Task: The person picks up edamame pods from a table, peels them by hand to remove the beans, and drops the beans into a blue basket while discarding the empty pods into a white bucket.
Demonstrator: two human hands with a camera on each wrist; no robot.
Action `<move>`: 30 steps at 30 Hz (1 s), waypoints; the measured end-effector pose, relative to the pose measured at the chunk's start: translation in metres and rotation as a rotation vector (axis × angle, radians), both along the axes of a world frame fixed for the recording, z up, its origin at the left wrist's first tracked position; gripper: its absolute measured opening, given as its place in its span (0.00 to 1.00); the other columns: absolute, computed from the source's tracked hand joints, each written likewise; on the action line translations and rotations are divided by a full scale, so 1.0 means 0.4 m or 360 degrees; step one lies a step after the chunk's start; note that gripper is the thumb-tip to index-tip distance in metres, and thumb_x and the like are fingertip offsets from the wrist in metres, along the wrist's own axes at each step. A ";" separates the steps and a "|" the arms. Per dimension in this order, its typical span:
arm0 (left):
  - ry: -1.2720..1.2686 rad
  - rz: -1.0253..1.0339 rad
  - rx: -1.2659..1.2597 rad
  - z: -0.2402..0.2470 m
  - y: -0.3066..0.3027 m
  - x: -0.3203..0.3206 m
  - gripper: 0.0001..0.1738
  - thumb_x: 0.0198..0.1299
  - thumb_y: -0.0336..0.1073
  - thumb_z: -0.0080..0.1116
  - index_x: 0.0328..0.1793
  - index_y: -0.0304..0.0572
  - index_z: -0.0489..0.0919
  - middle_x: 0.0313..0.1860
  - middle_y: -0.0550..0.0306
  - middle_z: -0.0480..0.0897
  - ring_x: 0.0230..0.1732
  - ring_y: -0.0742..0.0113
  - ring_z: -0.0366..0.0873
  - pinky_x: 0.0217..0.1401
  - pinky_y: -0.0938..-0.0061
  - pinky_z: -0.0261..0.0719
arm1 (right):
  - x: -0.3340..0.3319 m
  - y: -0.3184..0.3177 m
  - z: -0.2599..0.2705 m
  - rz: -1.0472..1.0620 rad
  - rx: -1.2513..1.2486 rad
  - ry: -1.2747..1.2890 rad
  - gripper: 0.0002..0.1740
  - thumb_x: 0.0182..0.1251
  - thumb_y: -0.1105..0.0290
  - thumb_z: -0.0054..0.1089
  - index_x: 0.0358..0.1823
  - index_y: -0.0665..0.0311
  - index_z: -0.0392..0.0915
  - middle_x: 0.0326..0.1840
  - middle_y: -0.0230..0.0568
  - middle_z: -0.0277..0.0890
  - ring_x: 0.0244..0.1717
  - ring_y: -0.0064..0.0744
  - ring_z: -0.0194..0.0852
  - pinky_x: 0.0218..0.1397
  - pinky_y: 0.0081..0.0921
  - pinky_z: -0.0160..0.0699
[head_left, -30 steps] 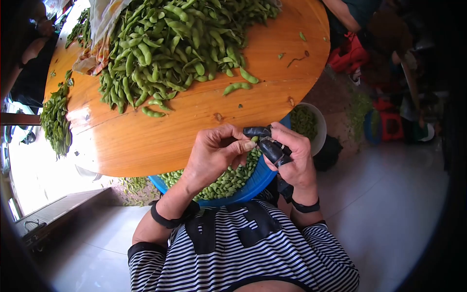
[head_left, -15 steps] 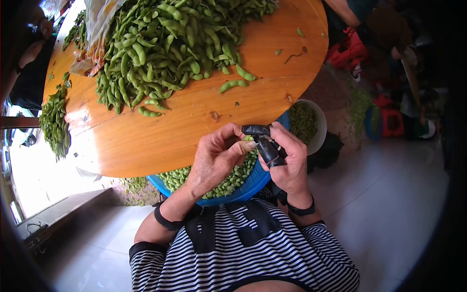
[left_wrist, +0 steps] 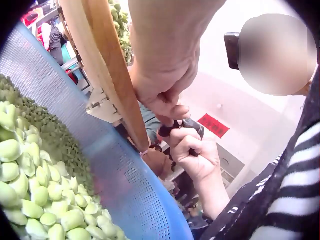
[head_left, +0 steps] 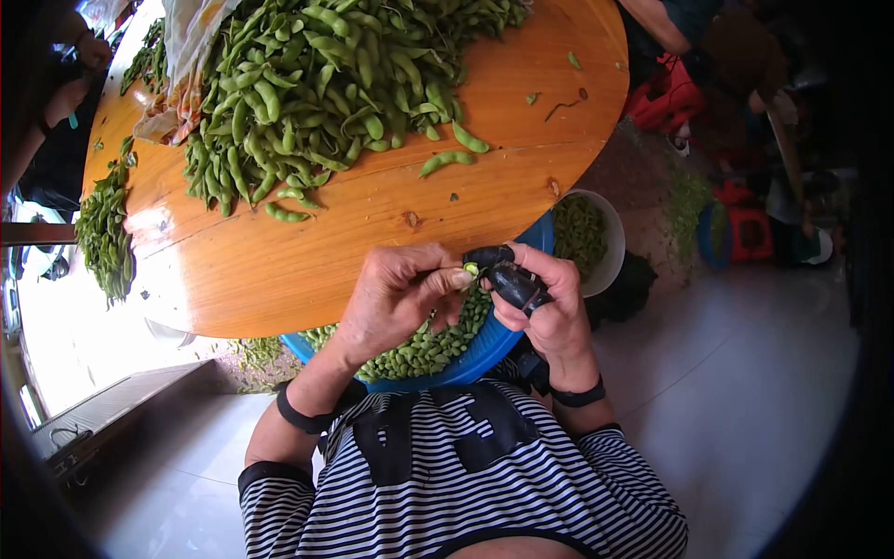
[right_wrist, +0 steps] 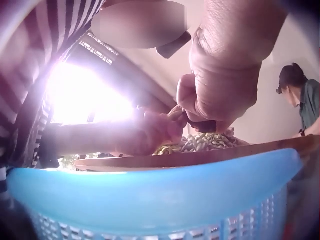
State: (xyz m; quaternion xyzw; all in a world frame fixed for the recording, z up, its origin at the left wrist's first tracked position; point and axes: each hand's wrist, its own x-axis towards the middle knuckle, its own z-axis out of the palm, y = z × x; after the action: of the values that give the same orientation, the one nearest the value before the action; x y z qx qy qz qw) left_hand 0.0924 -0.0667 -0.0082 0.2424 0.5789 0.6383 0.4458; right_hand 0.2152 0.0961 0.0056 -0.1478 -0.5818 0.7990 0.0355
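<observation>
In the head view, the left hand [head_left: 396,296] pinches a small green pod [head_left: 471,269] between thumb and fingers, above the near table edge. Touching it from the other side is the right hand [head_left: 551,296], its thumb and forefinger wrapped in black covers [head_left: 514,284] and closed on the pod's other end. Beneath both hands a blue basket [head_left: 484,359] holds shelled green beans [head_left: 419,352]. A large heap of pods [head_left: 307,93] lies on the wooden table [head_left: 354,242]. The left wrist view shows the beans [left_wrist: 60,200] close up in the perforated basket [left_wrist: 135,185].
A white bucket [head_left: 612,244] with green husks stands right of the basket. Two loose pods [head_left: 447,163] and a leafy bunch [head_left: 107,233] lie on the table. Red stools [head_left: 748,233] stand at the right. Another person [right_wrist: 309,102] is beyond the table in the right wrist view.
The left hand has shifted slightly left, and the pale green end of the pod now shows between the fingertips. The right hand has turned a little, still at the pod.
</observation>
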 end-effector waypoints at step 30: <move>-0.0182 0.0295 0.0168 -0.017 0.004 0.053 0.05 0.65 0.25 0.60 0.45 0.32 0.79 0.30 0.60 0.81 0.26 0.78 0.77 0.29 0.84 0.76 | -0.021 -0.038 0.002 -0.0282 0.1131 0.0134 0.11 0.55 0.83 0.59 0.41 0.72 0.78 0.30 0.39 0.70 0.28 0.28 0.71 0.31 0.22 0.70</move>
State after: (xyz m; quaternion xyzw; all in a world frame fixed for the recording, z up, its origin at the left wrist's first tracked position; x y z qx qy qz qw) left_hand 0.1134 -0.0652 -0.0152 0.1742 0.5380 0.7191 0.4038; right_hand 0.2069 0.0809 0.0065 -0.1431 -0.8061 0.5461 0.1775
